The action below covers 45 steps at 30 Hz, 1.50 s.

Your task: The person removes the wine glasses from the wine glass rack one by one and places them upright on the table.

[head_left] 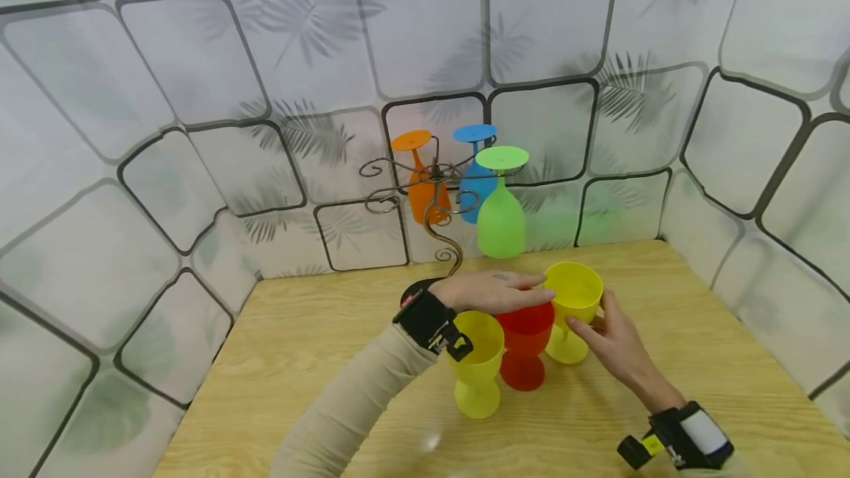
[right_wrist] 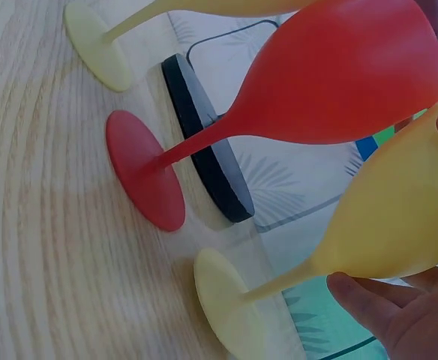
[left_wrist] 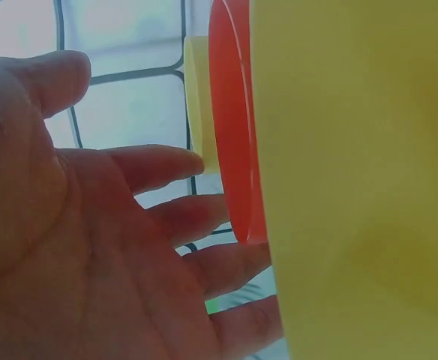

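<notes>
Three plastic wine glasses stand upright in a row on the table: a left yellow wine glass (head_left: 479,375), a red wine glass (head_left: 523,369) in the middle and a right yellow wine glass (head_left: 572,301). My right hand (head_left: 623,349) holds the right yellow glass around its bowl, thumb on the near side. In the right wrist view, that glass's foot (right_wrist: 223,296) is at the tabletop. My left hand (head_left: 494,292) stretches flat above the red glass, fingers straight, fingertips right at the right yellow glass's rim. Its palm (left_wrist: 76,225) shows bare in the left wrist view.
Behind the glasses, a curled metal rack (head_left: 434,175) on a black base (right_wrist: 208,142) carries upside-down orange (head_left: 425,194), blue (head_left: 477,186) and green (head_left: 502,223) glasses. Patterned curtains (head_left: 425,28) enclose the wooden table (head_left: 299,360) at the back and sides.
</notes>
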Available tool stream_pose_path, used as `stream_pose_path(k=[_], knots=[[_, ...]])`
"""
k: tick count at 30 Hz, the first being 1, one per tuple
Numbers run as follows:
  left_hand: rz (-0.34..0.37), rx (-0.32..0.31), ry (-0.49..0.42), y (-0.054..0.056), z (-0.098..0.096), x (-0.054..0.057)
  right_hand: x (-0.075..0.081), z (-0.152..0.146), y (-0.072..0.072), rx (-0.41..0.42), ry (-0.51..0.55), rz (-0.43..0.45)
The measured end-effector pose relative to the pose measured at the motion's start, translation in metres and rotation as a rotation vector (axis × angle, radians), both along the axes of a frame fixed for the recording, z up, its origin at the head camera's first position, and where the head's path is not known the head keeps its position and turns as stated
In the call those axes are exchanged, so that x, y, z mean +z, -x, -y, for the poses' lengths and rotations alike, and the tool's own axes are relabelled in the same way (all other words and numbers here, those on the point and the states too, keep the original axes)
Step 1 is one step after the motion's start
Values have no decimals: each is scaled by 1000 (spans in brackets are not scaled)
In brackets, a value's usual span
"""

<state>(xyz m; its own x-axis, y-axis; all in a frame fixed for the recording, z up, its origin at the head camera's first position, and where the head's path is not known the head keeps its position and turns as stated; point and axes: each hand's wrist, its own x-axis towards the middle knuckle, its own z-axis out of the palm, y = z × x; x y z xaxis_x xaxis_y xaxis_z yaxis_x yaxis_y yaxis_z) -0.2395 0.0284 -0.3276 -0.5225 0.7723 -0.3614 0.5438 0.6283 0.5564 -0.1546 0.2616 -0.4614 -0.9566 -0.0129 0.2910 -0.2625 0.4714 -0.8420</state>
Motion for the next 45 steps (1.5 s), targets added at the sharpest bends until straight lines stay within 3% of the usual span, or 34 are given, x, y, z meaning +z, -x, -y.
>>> stream_pose_path(k=[21,26,32,37,45], knots=[[-36,-38,63,-1,-3,0,-3,3,1,2,-22,24],[-18,-13,42,-1,0,1,-3,1,2,-8,-66,5],[32,51,-54,0,11,7,6,-9,3,-27,-110,-49],[-34,91,-108,2,25,11,19,-14,6,-35,-120,-124],[-177,146,-269,7,43,4,39,-17,13,-66,-161,-212]])
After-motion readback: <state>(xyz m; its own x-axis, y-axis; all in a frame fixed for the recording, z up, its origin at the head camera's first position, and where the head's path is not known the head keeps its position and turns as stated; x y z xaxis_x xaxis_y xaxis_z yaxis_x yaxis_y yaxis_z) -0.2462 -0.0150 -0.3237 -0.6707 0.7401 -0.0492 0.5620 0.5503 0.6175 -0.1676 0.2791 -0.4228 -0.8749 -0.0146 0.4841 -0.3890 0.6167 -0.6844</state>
